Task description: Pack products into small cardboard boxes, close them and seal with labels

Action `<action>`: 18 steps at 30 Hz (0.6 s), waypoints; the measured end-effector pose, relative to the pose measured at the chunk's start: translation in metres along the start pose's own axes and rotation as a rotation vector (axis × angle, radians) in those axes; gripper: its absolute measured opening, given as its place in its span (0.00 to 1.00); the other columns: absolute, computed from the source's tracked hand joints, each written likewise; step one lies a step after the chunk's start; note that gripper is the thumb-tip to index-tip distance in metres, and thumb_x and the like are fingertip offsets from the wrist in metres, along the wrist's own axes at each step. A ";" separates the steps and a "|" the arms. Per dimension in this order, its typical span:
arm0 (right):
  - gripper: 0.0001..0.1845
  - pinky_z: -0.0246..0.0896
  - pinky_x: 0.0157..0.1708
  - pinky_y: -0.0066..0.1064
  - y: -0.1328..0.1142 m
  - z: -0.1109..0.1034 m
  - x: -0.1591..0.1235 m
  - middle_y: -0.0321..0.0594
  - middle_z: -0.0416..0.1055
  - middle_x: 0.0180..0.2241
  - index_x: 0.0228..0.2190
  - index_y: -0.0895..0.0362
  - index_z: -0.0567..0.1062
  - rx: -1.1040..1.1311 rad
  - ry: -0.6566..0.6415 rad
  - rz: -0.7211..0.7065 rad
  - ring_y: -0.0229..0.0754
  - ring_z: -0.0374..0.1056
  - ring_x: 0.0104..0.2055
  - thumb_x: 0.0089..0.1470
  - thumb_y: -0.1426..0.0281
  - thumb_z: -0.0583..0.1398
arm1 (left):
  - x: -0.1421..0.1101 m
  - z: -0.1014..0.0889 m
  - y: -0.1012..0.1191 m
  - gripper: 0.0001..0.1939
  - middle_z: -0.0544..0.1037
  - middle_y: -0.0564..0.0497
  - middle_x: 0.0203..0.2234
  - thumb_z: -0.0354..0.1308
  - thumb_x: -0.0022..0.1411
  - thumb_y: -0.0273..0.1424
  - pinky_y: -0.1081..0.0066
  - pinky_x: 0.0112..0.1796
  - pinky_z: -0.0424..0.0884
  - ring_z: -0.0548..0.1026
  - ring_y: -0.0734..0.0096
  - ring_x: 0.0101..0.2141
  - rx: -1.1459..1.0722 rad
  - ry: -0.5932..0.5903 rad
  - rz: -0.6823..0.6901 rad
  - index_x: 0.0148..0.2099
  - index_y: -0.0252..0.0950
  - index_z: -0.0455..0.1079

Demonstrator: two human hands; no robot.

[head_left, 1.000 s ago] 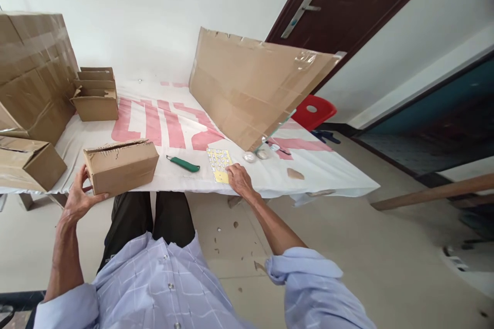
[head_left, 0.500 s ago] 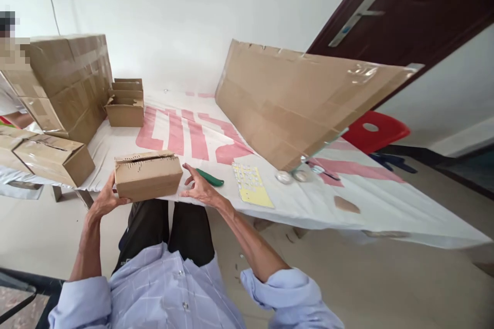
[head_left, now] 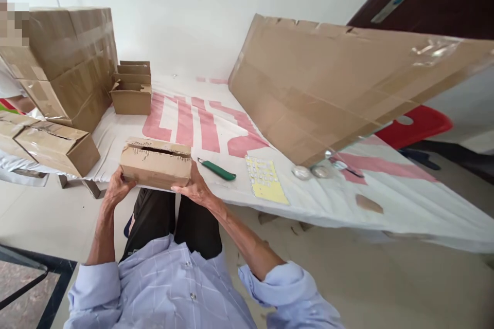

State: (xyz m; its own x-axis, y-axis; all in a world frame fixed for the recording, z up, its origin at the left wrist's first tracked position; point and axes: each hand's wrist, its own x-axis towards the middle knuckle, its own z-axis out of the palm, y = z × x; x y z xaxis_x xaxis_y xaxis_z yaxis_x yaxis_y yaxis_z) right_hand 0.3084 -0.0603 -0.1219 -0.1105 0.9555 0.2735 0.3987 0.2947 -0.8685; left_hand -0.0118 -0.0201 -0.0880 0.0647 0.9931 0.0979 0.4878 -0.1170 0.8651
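Observation:
A small cardboard box (head_left: 156,167) sits at the near edge of the cloth-covered table, a dark gap running along its top between ragged flaps. My left hand (head_left: 117,187) grips its left end, thumb on the front face. Around the right end my right hand (head_left: 195,185) is closed, thumb also at the front. Just right of that hand lies a green utility knife (head_left: 218,169). Farther right is a yellow sheet (head_left: 270,193) with rows of small pale pieces on it.
Large cartons (head_left: 83,72) and long taped boxes (head_left: 54,144) stand at the left, by a person's arm. Open small boxes (head_left: 131,100) are behind. A big cardboard panel (head_left: 328,82) leans at the right, near tape rolls (head_left: 301,172) and a red chair (head_left: 420,126).
My right hand, open beside the box before, has closed on its right end. The box is turned slightly, and its top gap shows wider. The camera view has shifted.

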 end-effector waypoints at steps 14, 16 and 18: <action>0.85 0.68 0.75 0.50 -0.003 0.036 0.003 0.60 0.47 0.82 0.82 0.50 0.28 -0.196 0.103 -0.231 0.60 0.50 0.83 0.48 0.62 0.81 | 0.009 -0.010 -0.002 0.24 0.87 0.40 0.44 0.78 0.41 0.40 0.35 0.65 0.77 0.83 0.38 0.56 -0.155 0.266 0.038 0.40 0.38 0.78; 0.85 0.70 0.73 0.51 -0.001 0.036 -0.001 0.61 0.46 0.82 0.82 0.49 0.28 -0.181 0.123 -0.230 0.62 0.54 0.82 0.49 0.63 0.80 | 0.008 -0.009 0.001 0.24 0.87 0.41 0.42 0.79 0.42 0.39 0.34 0.65 0.76 0.83 0.38 0.56 -0.148 0.248 0.067 0.40 0.38 0.77; 0.83 0.75 0.68 0.52 0.000 0.032 -0.007 0.62 0.46 0.81 0.82 0.48 0.29 -0.150 0.140 -0.207 0.65 0.61 0.78 0.50 0.63 0.80 | 0.003 -0.011 0.006 0.25 0.86 0.41 0.43 0.80 0.44 0.38 0.37 0.65 0.77 0.82 0.38 0.58 -0.147 0.166 0.118 0.44 0.38 0.77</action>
State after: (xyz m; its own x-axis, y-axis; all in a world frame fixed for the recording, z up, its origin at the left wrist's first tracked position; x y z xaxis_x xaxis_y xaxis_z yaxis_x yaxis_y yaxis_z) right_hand 0.2807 -0.0667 -0.1374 -0.0811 0.8612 0.5017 0.5119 0.4679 -0.7204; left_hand -0.0182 -0.0173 -0.0776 -0.0358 0.9618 0.2715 0.3527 -0.2420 0.9039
